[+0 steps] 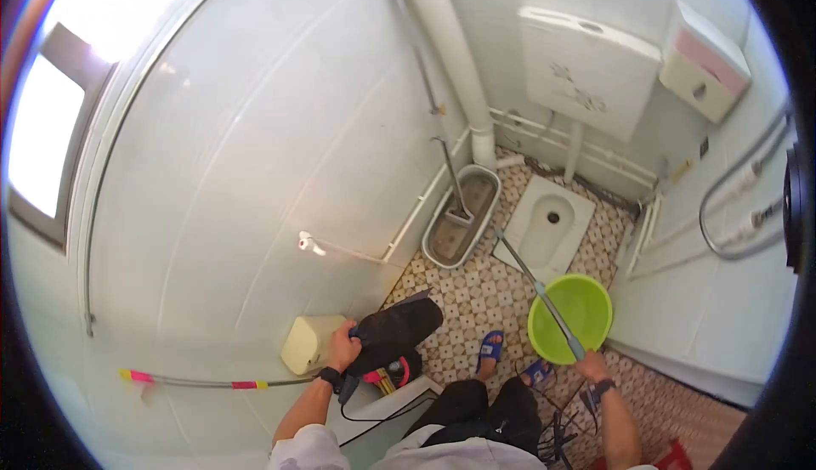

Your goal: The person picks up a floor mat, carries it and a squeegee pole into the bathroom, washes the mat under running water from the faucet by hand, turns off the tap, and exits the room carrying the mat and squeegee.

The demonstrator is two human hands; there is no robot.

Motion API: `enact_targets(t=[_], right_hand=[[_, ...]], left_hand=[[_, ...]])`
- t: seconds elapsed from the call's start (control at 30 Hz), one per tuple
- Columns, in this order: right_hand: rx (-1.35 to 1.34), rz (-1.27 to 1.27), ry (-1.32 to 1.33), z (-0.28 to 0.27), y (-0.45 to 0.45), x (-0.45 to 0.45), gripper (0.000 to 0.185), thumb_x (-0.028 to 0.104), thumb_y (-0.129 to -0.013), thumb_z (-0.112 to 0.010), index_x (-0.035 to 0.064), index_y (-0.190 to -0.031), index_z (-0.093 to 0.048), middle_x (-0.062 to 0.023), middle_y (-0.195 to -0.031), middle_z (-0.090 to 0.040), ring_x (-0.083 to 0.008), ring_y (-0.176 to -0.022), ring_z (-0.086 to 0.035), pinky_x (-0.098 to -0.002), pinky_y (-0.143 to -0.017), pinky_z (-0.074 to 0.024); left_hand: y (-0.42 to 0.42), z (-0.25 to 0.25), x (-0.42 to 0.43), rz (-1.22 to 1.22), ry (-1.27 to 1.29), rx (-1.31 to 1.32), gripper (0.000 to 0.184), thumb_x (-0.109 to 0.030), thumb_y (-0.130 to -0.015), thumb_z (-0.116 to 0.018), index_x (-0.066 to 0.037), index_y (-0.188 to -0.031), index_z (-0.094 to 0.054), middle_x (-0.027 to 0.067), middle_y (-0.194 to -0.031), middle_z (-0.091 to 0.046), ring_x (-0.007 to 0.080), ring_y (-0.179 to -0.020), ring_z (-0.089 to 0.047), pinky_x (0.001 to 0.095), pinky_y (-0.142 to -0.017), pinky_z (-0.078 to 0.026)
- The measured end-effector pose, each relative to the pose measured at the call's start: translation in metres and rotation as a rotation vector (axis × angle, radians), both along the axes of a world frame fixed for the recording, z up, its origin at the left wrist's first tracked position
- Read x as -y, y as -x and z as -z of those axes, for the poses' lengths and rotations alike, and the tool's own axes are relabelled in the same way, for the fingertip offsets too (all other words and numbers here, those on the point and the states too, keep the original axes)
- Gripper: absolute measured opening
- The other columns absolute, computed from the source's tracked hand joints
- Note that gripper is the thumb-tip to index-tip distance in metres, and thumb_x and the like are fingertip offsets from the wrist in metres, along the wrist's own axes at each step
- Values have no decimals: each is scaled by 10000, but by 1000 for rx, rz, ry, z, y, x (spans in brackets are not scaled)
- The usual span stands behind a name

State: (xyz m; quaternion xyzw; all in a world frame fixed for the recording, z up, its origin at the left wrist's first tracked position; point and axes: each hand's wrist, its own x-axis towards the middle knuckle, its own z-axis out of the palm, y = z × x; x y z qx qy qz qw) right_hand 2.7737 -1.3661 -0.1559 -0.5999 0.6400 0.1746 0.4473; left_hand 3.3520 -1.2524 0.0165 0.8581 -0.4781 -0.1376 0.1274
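My left hand (343, 347) is closed at the handle end of a black, cloth-like item (399, 331), beside a cream bin (310, 344) at the wall. My right hand (592, 368) is wrapped round the grey end of a long pole (552, 310). The pole slants over a lime green basin (586, 308) on the floor, and its far tip reaches near the squat toilet (549, 225). Below the black item, a dark container (399, 370) holds pink and yellow things that I cannot make out.
A grey mop bucket (439, 245) with a mop in it stands beside the squat toilet. A white cistern (586, 70) and a tissue box (704, 62) hang on the walls. Dark cables (557, 436) lie by my feet. A pink and yellow stick (204, 382) leans at the left.
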Motion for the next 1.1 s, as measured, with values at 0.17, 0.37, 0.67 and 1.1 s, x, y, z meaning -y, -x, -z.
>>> enact_targets(t=[0.17,0.37,0.67,1.1], right_hand=[[-175,88,-57,6,38,-14,305,254,-685,-627,45,-907,-652,-185,-842,-659,-348,-809,-636,-422,-699,-495],[-171,-82,70,-27,34,-3,340,286,-656,-655,-8,-827,-660,-198,-710,-641,-321,-679,-643,-409,-643,-504],[-211,-35,7,-144,6,-9,394,321,-663,-662,-54,-785,-658,-160,-621,-618,-287,-615,-631,-381,-614,-494],[-196,-299,-133,-229,10,-21,461,379,-663,-660,-47,-836,-632,-229,-668,-609,-352,-652,-615,-416,-625,-491]], left_hand=[[-47,-42,26,-209,65,-44,235,-104,-691,-516,-45,-917,-543,216,-797,-616,425,-770,-587,476,-707,-468],[-115,-67,61,-60,-107,117,409,-391,-853,-566,-39,-1041,-476,277,-902,-597,455,-875,-562,520,-754,-439],[-177,-39,122,-64,-140,137,615,-329,-892,-523,-95,-1386,-243,297,-886,-600,471,-832,-573,536,-746,-446],[-168,-45,166,-154,0,214,403,-369,-929,-428,17,-944,-542,256,-827,-618,453,-784,-580,526,-699,-457]])
